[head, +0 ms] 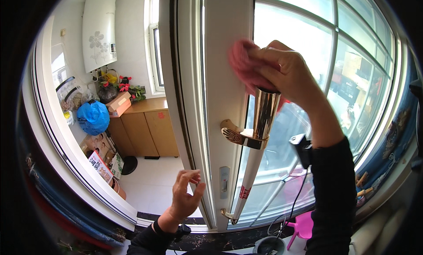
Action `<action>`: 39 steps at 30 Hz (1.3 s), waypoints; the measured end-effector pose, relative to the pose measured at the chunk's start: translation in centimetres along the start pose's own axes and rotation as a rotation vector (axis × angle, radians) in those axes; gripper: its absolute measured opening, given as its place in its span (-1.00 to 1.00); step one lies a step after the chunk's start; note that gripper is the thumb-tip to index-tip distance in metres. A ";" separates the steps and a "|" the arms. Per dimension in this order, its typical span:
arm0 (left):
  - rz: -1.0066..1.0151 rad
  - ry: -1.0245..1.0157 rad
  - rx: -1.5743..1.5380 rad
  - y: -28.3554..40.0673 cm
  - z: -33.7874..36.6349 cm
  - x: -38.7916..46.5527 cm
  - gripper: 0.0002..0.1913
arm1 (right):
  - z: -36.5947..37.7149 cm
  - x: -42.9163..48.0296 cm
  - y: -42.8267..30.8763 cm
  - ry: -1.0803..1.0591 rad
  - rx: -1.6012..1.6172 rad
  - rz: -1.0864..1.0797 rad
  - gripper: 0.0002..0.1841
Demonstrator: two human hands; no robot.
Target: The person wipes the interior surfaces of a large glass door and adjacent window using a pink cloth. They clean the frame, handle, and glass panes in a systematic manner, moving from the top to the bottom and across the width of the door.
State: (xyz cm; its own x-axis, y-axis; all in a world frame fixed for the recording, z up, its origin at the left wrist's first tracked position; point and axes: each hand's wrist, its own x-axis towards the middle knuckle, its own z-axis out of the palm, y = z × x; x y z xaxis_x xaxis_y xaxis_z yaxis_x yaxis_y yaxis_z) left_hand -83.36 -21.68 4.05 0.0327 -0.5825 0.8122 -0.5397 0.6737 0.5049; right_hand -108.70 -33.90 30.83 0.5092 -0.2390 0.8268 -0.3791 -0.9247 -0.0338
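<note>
My right hand grips a crumpled pink cloth pressed to the white frame of a sliding door. The cloth is just above the gold-coloured top end of a long door handle and partly hides its tip. Below the gold bracket, the handle's white bar runs down to a second bracket and bears a red sticker. My left hand is lower and to the left, near the door's edge, fingers loosely curled and apart, with nothing in it. A recessed latch plate is set in the frame.
Left of the door, a room holds a wooden cabinet, a blue plastic bag and a wall-mounted water heater. Gridded glass fills the right. Below are a pink plastic stool, a grey bucket and a dangling cable.
</note>
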 end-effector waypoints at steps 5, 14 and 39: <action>-0.015 -0.074 -0.106 -0.7 2.1 -1.2 -0.64 | -2.3 0.1 -0.4 -0.257 0.002 0.114 -0.73; -0.020 -0.077 -0.060 -0.1 2.7 -1.5 -0.66 | 1.6 -3.4 2.9 0.302 -0.017 -0.116 -0.63; 0.015 0.043 0.087 9.8 9.6 6.0 -0.56 | 15.0 -25.4 2.5 0.058 -0.111 -0.037 -0.96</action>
State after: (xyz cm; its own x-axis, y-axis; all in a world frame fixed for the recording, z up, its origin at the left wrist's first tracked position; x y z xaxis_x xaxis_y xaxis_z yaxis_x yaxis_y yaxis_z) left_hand -96.58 -22.95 11.04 0.0595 -0.5513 0.8322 -0.6116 0.6387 0.4668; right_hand -110.98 -34.63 1.29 0.4798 -0.1848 0.8577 -0.4458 -0.8933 0.0569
